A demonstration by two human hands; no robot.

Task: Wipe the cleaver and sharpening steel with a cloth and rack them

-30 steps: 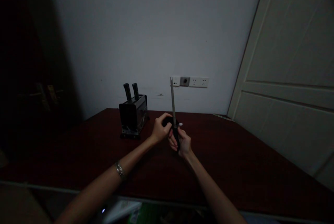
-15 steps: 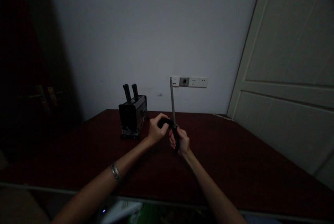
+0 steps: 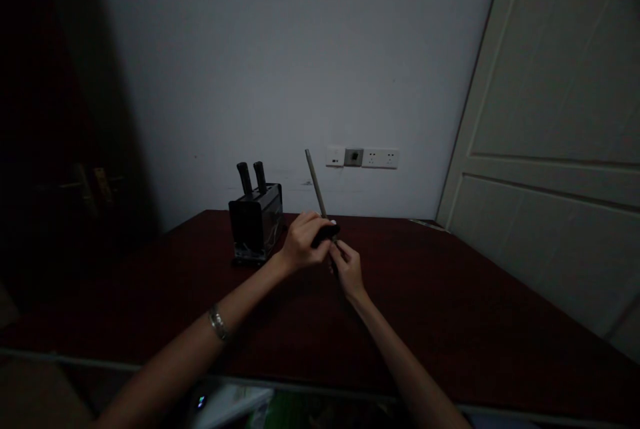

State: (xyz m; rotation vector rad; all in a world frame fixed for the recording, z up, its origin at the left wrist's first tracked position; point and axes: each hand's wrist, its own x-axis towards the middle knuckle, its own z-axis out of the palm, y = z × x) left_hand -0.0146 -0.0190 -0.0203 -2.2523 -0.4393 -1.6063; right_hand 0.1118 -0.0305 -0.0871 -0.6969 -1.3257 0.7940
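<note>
A honing steel (image 3: 316, 183) with a slim grey rod rises from between my hands, tilted with its tip toward the upper left. Its black handle is mostly covered by my right hand (image 3: 347, 267), whose fingers are closed around it. My left hand (image 3: 306, 239) is closed on a small black object (image 3: 325, 235) pressed against the steel near the base of the rod. Whether that object is a cloth or something stiff, I cannot tell. Both hands are above the dark red table (image 3: 425, 309).
A black knife block (image 3: 247, 229) stands left of my hands, with two black-handled knives (image 3: 245, 178) upright in it. Wall sockets (image 3: 380, 159) sit behind the table. A pale panelled door (image 3: 550, 149) borders the right side. Assorted items (image 3: 235, 405) lie below the table's front edge.
The steel has tipped from nearly upright to leaning left. My left hand has shifted slightly right with the black object, and my right hand's fingers have changed their hold on the handle.
</note>
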